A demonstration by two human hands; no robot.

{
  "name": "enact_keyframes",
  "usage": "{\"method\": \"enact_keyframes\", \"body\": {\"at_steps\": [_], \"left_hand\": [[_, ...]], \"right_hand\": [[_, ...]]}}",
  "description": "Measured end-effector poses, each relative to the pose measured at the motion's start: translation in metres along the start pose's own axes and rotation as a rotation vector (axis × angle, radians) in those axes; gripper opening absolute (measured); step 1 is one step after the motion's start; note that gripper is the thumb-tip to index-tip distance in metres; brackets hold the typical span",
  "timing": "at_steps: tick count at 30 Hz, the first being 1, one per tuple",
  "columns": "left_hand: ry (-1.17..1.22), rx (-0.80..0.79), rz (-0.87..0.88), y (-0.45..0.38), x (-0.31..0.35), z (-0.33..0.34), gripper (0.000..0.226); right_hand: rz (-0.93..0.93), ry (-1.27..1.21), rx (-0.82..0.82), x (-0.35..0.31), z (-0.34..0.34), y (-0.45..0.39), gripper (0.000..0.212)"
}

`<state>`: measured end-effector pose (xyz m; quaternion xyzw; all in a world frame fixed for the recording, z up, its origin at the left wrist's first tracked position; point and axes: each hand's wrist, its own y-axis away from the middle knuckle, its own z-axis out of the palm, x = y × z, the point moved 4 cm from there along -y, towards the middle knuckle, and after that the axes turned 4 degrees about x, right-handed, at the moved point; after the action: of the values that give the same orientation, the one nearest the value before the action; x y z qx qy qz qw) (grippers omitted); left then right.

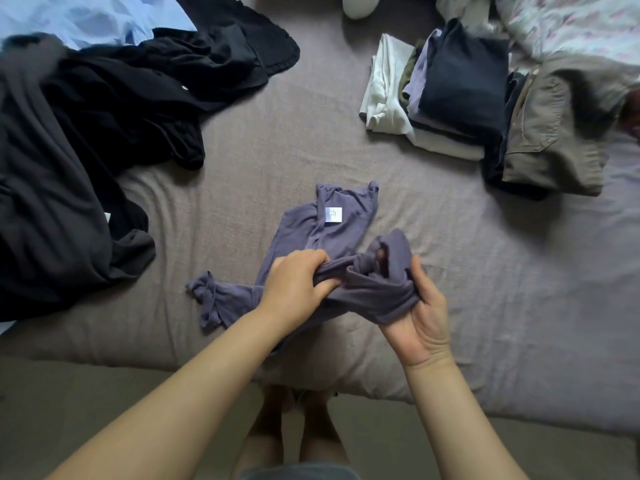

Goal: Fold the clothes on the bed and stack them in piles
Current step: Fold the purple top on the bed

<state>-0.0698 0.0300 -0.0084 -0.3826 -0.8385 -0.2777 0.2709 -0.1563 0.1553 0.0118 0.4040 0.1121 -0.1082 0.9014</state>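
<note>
A crumpled purple-grey top [332, 223] with a white label lies inside out on the grey bed sheet [277, 140], near the front edge. My left hand [298, 285] is clenched on a twisted part of it. My right hand [420, 317] grips the bunched fabric beside it, palm up, fingers inside the cloth. One sleeve trails left on the sheet. A heap of unfolded black clothes [97, 140] covers the left of the bed. At the back right stand a folded pile [446, 88] topped by a navy piece and a second pile with khaki trousers [550, 140].
A light blue garment [86, 19] lies at the back left behind the black heap. A floral quilt [571, 22] sits in the far right corner. A white rounded object [358, 5] is at the far edge. My bare feet [294, 434] stand on the floor below the bed's edge.
</note>
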Motion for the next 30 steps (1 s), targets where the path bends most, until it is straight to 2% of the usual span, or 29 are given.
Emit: {"method": "enact_keyframes", "body": {"at_steps": [2, 4, 6, 7, 9, 12, 15, 17, 19, 22, 25, 27, 30], "left_hand": [[-0.091, 0.066, 0.006, 0.003, 0.003, 0.003, 0.024], [0.100, 0.189, 0.008, 0.009, 0.010, -0.004, 0.030], [0.380, 0.333, -0.004, 0.018, 0.017, -0.017, 0.024], [0.513, 0.327, -0.039, 0.020, 0.020, -0.019, 0.022], [0.717, 0.165, -0.166, 0.021, 0.024, -0.014, 0.029], [0.693, -0.023, -0.251, 0.024, 0.021, 0.004, 0.019], [0.703, 0.048, -0.221, 0.024, 0.019, 0.009, 0.014], [0.920, 0.131, -0.321, 0.021, 0.017, 0.004, 0.016], [1.102, 0.203, -0.415, 0.016, 0.012, -0.006, 0.014], [1.020, 0.341, -0.458, 0.004, -0.006, -0.027, 0.009], [0.937, 0.455, -0.472, -0.007, -0.027, -0.048, 0.020], [0.913, 0.444, -0.466, -0.011, -0.032, -0.054, 0.020], [0.976, 0.268, -0.392, -0.015, -0.018, -0.047, 0.013]], "right_hand": [[-0.028, -0.076, -0.011, 0.003, 0.002, 0.001, 0.060], [-0.037, -0.050, -0.045, 0.008, 0.007, 0.003, 0.048], [0.005, 0.045, -0.042, 0.013, 0.009, 0.000, 0.039], [0.014, 0.105, -0.034, 0.015, 0.012, -0.001, 0.047], [-0.004, 0.211, 0.019, 0.016, 0.011, -0.002, 0.059], [-0.066, 0.369, 0.115, 0.016, 0.003, -0.002, 0.047], [-0.152, 0.600, 0.175, 0.013, -0.001, 0.000, 0.034], [-0.235, 0.691, 0.298, 0.005, -0.009, 0.002, 0.027], [-0.303, 0.674, 0.427, -0.007, -0.025, 0.007, 0.025], [-0.324, 0.680, 0.547, -0.024, -0.052, 0.013, 0.013], [-0.354, 0.583, 0.688, -0.035, -0.080, 0.016, 0.004], [-0.381, 0.446, 0.745, -0.040, -0.094, 0.015, 0.008], [-0.428, 0.257, 0.762, -0.051, -0.111, 0.012, 0.013]]}}
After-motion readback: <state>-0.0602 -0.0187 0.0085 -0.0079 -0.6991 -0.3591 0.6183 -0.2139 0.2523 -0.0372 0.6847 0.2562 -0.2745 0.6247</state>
